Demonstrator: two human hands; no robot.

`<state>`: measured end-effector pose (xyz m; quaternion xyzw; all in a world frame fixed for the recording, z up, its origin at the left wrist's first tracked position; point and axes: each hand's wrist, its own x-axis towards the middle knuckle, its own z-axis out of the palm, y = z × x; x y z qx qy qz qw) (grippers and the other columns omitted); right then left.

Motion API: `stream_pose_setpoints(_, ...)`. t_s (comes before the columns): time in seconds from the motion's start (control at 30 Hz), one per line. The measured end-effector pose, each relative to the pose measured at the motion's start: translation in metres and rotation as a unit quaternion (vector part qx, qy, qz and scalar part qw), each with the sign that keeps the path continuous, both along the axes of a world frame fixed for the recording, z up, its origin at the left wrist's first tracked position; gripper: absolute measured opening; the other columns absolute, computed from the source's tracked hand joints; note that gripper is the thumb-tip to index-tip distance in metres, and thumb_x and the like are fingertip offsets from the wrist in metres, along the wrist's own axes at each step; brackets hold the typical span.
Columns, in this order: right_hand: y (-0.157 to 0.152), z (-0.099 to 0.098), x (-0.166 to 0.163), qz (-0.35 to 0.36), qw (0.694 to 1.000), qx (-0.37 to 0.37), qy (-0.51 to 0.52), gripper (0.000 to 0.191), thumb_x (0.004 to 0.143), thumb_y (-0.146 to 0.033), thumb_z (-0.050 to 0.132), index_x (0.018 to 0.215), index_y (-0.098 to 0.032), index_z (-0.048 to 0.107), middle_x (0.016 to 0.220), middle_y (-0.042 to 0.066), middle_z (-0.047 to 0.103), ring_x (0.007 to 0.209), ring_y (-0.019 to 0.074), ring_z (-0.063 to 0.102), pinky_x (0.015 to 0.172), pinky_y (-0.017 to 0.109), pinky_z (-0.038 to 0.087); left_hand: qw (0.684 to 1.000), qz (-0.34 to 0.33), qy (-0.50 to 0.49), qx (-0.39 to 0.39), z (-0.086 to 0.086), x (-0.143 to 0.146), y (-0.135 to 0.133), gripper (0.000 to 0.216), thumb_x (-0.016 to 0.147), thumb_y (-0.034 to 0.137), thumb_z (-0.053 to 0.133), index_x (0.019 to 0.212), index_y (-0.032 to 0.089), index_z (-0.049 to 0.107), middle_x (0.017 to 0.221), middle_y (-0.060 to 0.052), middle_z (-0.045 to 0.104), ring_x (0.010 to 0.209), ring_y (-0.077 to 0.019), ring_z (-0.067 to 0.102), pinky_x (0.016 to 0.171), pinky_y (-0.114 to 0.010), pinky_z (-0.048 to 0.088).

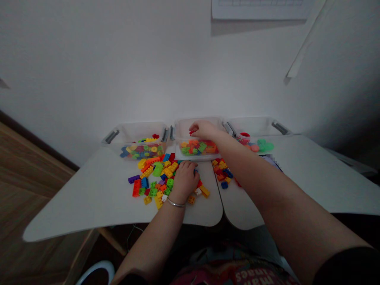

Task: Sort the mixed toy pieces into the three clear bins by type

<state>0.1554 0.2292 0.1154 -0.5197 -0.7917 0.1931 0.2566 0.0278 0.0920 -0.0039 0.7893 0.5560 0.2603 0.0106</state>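
My right hand (202,130) reaches over the middle clear bin (197,157), pinching a small red toy brick (191,132) above its contents. Inside that bin lie green and orange bricks (194,148). My left hand (187,177) rests, palm down, on the right part of a loose pile of coloured toy bricks (158,169). Its fingers are stretched forward and a little apart; what lies beneath the palm is hidden. Yellow bricks (204,191) and a white brick (198,191) lie to the right of this hand.
The left clear bin (135,128) holds mixed small pieces. In the right clear bin (258,123) are a red round container (244,136) and green pieces (264,145). A smaller brick group (224,172) lies under my right forearm. Two white tabletops (103,198) meet at a seam; behind stands a wall.
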Motion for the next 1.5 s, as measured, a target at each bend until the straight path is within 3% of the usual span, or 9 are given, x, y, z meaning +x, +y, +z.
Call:
stream_pose_setpoints(0.23,0.012,-0.002,-0.005,0.004,0.998,-0.046,-0.042,0.025,0.078,-0.017,0.072,0.102,-0.022,0.073,0.098,0.007,0.076,0.078,0.0167,0.069,0.07,0.027,0.052,1.0,0.002,0.004,-0.009,0.001,0.0,0.0,0.028,0.081,0.013,0.052,0.105,0.013,0.067,0.105,-0.012,0.065,0.111,-0.0276,0.054,0.101,-0.042,0.045)
stream_pose_setpoints(0.4,0.002,0.001,-0.003,-0.005,0.999,0.032,-0.022,0.025,0.082,-0.018,0.067,0.106,-0.02,0.072,0.106,0.007,0.074,0.092,0.0162,0.068,0.083,0.027,0.05,1.0,0.003,0.008,-0.005,0.001,0.0,-0.001,0.028,0.082,0.013,0.052,0.105,0.014,0.066,0.105,-0.011,0.065,0.111,-0.0269,0.054,0.101,-0.041,0.046)
stream_pose_setpoints(0.63,0.004,0.002,0.018,-0.083,0.991,0.104,-0.001,0.02,0.085,-0.019,0.064,0.104,-0.017,0.071,0.107,0.008,0.073,0.099,0.0174,0.067,0.091,0.031,0.049,1.0,0.002,0.012,0.002,0.0,0.0,-0.001,0.026,0.083,0.013,0.052,0.103,0.014,0.067,0.105,-0.011,0.065,0.11,-0.0265,0.054,0.101,-0.041,0.045)
stream_pose_setpoints(0.83,0.018,-0.004,0.032,-0.103,0.988,0.065,-0.097,0.019,0.079,-0.011,0.065,0.096,-0.017,0.073,0.102,0.01,0.074,0.096,0.0215,0.068,0.092,0.036,0.049,1.0,-0.004,0.006,0.014,-0.002,-0.001,0.001,0.026,0.082,0.013,0.052,0.102,0.015,0.067,0.102,-0.01,0.066,0.11,-0.0266,0.055,0.1,-0.042,0.047)
stream_pose_setpoints(0.97,0.018,-0.002,0.033,-0.102,0.99,0.046,-0.083,0.02,0.079,-0.008,0.063,0.093,-0.018,0.074,0.1,0.01,0.074,0.094,0.0215,0.068,0.091,0.036,0.049,1.0,-0.005,0.009,0.016,-0.003,-0.001,0.001,0.026,0.082,0.013,0.051,0.102,0.016,0.068,0.101,-0.01,0.068,0.111,-0.0274,0.055,0.101,-0.043,0.047)
stream_pose_setpoints(1.1,-0.001,-0.002,0.036,-0.098,0.987,0.126,-0.008,0.024,0.086,-0.018,0.055,0.103,-0.019,0.071,0.104,0.009,0.073,0.096,0.0213,0.065,0.09,0.037,0.049,1.0,-0.004,0.009,0.013,-0.003,-0.001,0.001,0.026,0.082,0.014,0.052,0.102,0.016,0.068,0.102,-0.011,0.069,0.114,-0.0279,0.054,0.103,-0.043,0.046)
stream_pose_setpoints(1.3,-0.065,-0.023,0.04,-0.051,0.945,0.311,0.092,0.025,0.087,-0.019,0.049,0.102,-0.02,0.069,0.108,0.009,0.071,0.108,0.0228,0.06,0.103,0.04,0.04,1.0,-0.002,0.013,0.004,-0.001,0.0,0.0,0.026,0.082,0.014,0.052,0.102,0.014,0.069,0.099,-0.011,0.07,0.117,-0.0286,0.053,0.105,-0.042,0.044)
stream_pose_setpoints(1.37,-0.085,-0.037,0.041,-0.025,0.946,0.305,0.104,0.023,0.087,-0.02,0.049,0.101,-0.02,0.068,0.106,0.009,0.071,0.105,0.0229,0.061,0.101,0.04,0.041,1.0,-0.001,0.008,0.004,-0.001,0.001,0.0,0.027,0.084,0.014,0.05,0.105,0.012,0.067,0.102,-0.012,0.069,0.116,-0.0285,0.054,0.104,-0.043,0.044)
stream_pose_setpoints(1.5,-0.111,-0.075,0.04,0.034,0.973,0.209,0.093,0.021,0.086,-0.019,0.054,0.099,-0.021,0.069,0.108,0.007,0.071,0.106,0.022,0.062,0.099,0.039,0.045,0.999,0.014,-0.048,0.011,-0.002,0.001,0.0,0.038,0.087,0.014,0.044,0.122,0.009,0.057,0.116,-0.015,0.065,0.111,-0.0262,0.057,0.103,-0.043,0.045)
